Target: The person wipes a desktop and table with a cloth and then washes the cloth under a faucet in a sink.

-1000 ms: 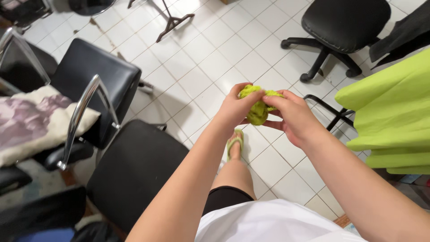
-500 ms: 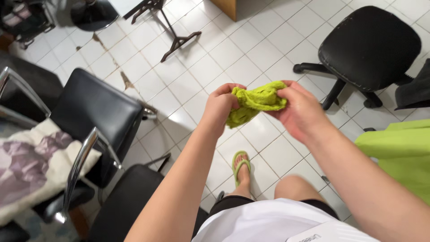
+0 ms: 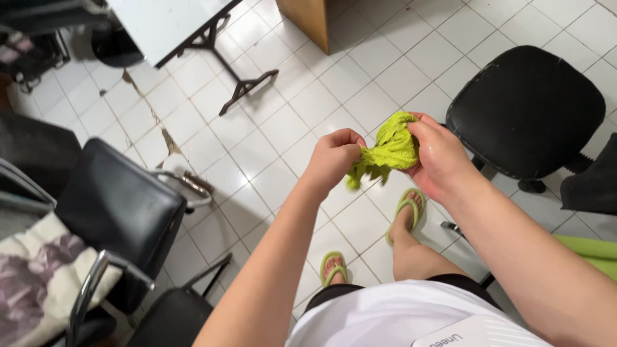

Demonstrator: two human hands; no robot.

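A crumpled lime-green cloth (image 3: 389, 150) hangs in the air between both my hands, over a white tiled floor. My right hand (image 3: 439, 156) wraps around its bunched right end. My left hand (image 3: 334, 156) pinches the lower left end with closed fingers. Below the cloth I see my feet in green flip-flops (image 3: 406, 212).
A black office chair (image 3: 524, 112) stands to the right. Black padded chairs with metal arms (image 3: 119, 212) sit at the left, one carrying a patterned cushion (image 3: 35, 270). A white table on black legs (image 3: 167, 26) and a wooden cabinet corner (image 3: 312, 19) are ahead. Lime-green fabric (image 3: 588, 247) lies at the right edge.
The view has shifted forward, so the table and cabinet corner come into sight. My hands still hold the cloth, with the left hand now pulling one end lower.
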